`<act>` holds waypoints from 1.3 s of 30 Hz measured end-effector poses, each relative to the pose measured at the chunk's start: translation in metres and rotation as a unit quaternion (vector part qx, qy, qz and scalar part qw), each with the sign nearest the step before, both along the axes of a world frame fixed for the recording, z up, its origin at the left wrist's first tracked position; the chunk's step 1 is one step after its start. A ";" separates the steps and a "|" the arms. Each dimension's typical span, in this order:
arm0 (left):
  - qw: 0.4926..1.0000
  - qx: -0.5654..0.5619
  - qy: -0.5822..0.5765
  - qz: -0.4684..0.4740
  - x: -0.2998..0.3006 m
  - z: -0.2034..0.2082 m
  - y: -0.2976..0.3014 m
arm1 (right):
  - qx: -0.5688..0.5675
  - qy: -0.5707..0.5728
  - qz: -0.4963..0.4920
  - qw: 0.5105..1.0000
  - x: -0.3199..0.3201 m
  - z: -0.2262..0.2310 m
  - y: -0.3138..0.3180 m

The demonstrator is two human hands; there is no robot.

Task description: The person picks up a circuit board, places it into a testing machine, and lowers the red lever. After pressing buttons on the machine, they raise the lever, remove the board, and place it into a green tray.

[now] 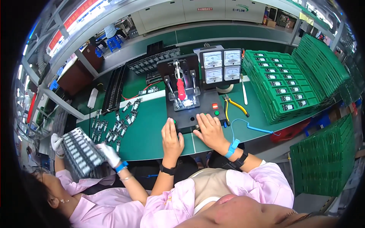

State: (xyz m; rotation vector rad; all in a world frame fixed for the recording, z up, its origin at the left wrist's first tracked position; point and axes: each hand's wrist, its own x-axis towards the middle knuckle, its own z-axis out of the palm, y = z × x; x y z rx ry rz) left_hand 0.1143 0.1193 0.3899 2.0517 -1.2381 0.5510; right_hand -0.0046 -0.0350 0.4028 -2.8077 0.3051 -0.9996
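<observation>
My left hand [172,137] rests with stretched fingers at the front left corner of a black test fixture [182,121], its fingertips beside a green button. My right hand [210,131] lies flat over the fixture's front edge, fingers extended, holding nothing. A blue wrist strap [232,148] with a coiled cord circles my right wrist. On the fixture, a toggle clamp with a red handle [181,89] points down over a lit clear plate [186,103]. A red switch [214,106] and a green button [217,113] sit near my right fingers.
Behind the fixture stand several analog meters [213,59]. Yellow-handled cutters [235,107] and a white-handled tool [244,91] lie right, beside stacked green trays [281,81] of small boards. Loose circuit boards [116,127] cover the left. A co-worker's gloved hand [109,154] holds a loaded rack [81,152].
</observation>
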 end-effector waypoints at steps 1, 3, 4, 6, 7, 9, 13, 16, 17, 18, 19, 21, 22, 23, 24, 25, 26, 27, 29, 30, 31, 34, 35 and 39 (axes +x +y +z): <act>1.000 -0.003 0.007 0.001 0.002 0.002 -0.002 | -0.029 0.012 -0.005 1.000 0.003 0.002 -0.001; 1.000 -0.003 0.013 -0.004 0.003 0.005 -0.003 | -0.055 0.024 -0.014 0.998 0.002 0.003 -0.002; 1.000 0.021 -0.004 0.006 0.002 0.005 -0.002 | -0.053 0.026 -0.011 0.998 0.000 0.002 -0.001; 0.997 0.068 -0.040 0.025 0.002 0.006 0.000 | -0.050 0.029 -0.005 0.998 -0.002 0.002 0.000; 0.997 0.068 -0.040 0.024 0.000 0.008 0.000 | -0.050 0.029 -0.007 0.998 -0.003 0.001 0.000; 0.997 0.069 -0.038 0.024 -0.002 0.012 0.000 | -0.047 0.017 -0.005 0.999 -0.001 0.001 0.000; 0.998 0.053 -0.018 0.017 -0.003 0.011 0.003 | 0.033 -0.024 0.006 0.999 -0.007 0.021 -0.015; 1.000 0.022 0.007 0.008 -0.002 0.016 -0.001 | 0.035 -0.024 -0.001 0.999 -0.005 0.016 -0.047; 1.000 0.005 0.026 -0.007 -0.003 0.019 0.000 | 0.002 -0.004 -0.024 1.000 -0.004 0.013 -0.052; 0.999 -0.013 0.045 -0.022 -0.004 0.020 0.001 | 0.004 -0.003 -0.016 1.000 -0.005 0.013 -0.053; 0.999 -0.014 0.046 -0.011 -0.004 0.019 0.002 | 0.027 0.009 -0.013 1.000 -0.004 0.020 -0.053; 0.998 0.055 -0.012 0.030 -0.002 0.013 0.001 | 0.071 0.036 -0.008 0.997 0.002 0.035 -0.052; 0.994 0.090 -0.042 0.044 -0.002 0.012 -0.001 | 0.071 0.037 -0.004 0.997 0.009 0.042 -0.050; 0.994 0.089 -0.041 0.048 -0.003 0.013 -0.002 | 0.057 -0.013 0.051 0.997 0.021 0.049 -0.045; 0.993 0.099 -0.037 0.059 -0.005 0.013 -0.003 | 0.044 -0.062 0.103 0.992 0.034 0.054 -0.039; 0.991 0.108 -0.036 0.066 -0.006 0.016 -0.006 | 0.041 -0.088 0.128 0.987 0.050 0.059 -0.034; 0.990 0.117 -0.036 0.073 -0.006 0.018 -0.008 | 0.038 -0.113 0.151 0.981 0.063 0.063 -0.028; 0.990 0.118 -0.040 0.066 -0.005 0.019 -0.010 | 0.038 -0.117 0.145 0.982 0.074 0.059 -0.026; 0.991 0.110 -0.039 0.066 -0.006 0.017 -0.006 | -0.004 -0.019 0.098 0.995 0.091 0.049 -0.025; 0.991 0.106 -0.038 0.067 -0.006 0.017 -0.005 | -0.003 -0.021 0.094 0.995 0.093 0.048 -0.026; 0.992 0.107 -0.041 0.062 -0.004 0.018 -0.007 | -0.015 -0.036 0.093 0.995 0.094 0.048 -0.028; 0.992 0.102 -0.031 0.060 -0.002 0.019 -0.008 | -0.036 -0.063 0.094 0.993 0.092 0.047 -0.026; 0.992 0.102 -0.034 0.059 -0.001 0.018 -0.007 | -0.038 -0.071 0.110 0.991 0.091 0.047 -0.027; 0.993 0.084 -0.015 0.081 0.005 0.012 0.010 | -0.086 -0.087 0.259 0.958 0.082 0.079 -0.041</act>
